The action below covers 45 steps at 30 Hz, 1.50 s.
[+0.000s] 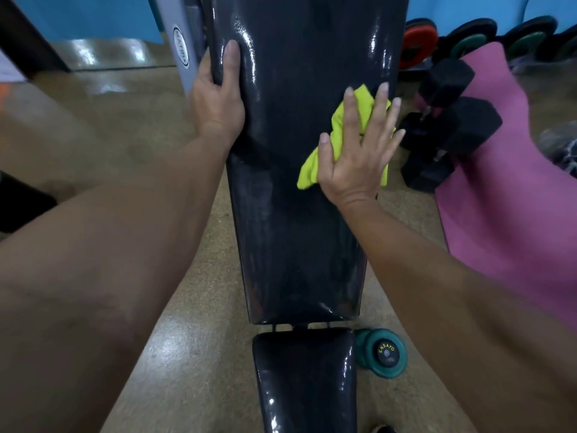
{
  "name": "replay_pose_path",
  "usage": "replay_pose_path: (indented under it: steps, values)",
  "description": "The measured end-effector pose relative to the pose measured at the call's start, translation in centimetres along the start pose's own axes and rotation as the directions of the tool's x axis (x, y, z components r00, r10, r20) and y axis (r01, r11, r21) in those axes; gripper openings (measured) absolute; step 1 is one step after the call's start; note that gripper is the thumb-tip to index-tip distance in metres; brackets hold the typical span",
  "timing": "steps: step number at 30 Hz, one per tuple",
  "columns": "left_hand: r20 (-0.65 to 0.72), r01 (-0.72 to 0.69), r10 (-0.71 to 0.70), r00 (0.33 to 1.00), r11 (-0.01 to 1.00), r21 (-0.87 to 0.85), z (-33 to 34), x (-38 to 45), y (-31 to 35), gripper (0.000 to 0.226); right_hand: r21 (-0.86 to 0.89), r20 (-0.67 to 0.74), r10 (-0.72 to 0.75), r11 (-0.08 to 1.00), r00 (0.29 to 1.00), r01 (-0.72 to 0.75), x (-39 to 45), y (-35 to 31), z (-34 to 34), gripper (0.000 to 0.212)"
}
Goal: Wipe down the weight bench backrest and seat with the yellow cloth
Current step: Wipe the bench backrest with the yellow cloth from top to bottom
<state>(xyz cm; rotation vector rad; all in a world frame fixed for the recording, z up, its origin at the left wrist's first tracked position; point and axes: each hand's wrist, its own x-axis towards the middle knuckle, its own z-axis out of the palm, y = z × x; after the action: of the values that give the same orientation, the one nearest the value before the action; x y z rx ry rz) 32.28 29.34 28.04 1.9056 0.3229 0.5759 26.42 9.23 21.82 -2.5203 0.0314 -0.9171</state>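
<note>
Backrest [296, 214]: right hand [356, 157], fingers spread flat, presses yellow cloth [312, 170] on it; left hand [218, 98] grips its edge.

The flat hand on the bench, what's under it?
Under the right hand is the yellow cloth, bunched up and pressed flat onto the black backrest. Yellow edges stick out around the fingers. The middle of the cloth is covered by the palm.

Backrest [290, 182]: long black glossy pad, narrower toward seat, surface shiny with light reflections. Seat [304, 379]: shorter black glossy pad, just below backrest, small gap with metal brackets between. Yellow cloth [340, 135]: bright yellow-green, crumpled, lying on right side of backrest, upper half.
</note>
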Motion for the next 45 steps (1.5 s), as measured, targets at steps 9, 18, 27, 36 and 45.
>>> replay_pose_path:
  steps: [9,18,27,36,45]
  values:
    - [0.016,-0.006,0.006,1.000,1.000,-0.025,0.1,0.2,0.0,0.053,-0.069,0.062,-0.181,0.980,0.982,0.185,-3.2,1.6,0.4,0.063]
    - [0.004,-0.002,0.002,1.000,0.999,-0.047,-0.1,-0.2,-0.1,0.067,-0.072,0.007,-0.100,0.992,0.995,0.100,-1.2,-2.0,0.6,0.065]
    - [-0.002,0.003,-0.003,1.000,1.000,-0.009,0.1,0.2,-0.5,0.055,0.012,-0.003,0.097,0.995,0.995,-0.097,-1.8,0.1,0.3,0.067]
    - [0.008,-0.009,0.009,1.000,1.000,-0.012,-0.1,0.0,-0.2,0.051,-0.072,0.056,-0.177,0.981,0.983,0.180,-3.3,0.9,0.6,0.063]
    - [-0.018,-0.023,0.023,1.000,1.000,-0.015,-0.1,-0.2,-0.1,0.054,-0.113,0.033,-0.199,0.973,0.980,0.201,-2.4,-4.4,1.4,0.062]
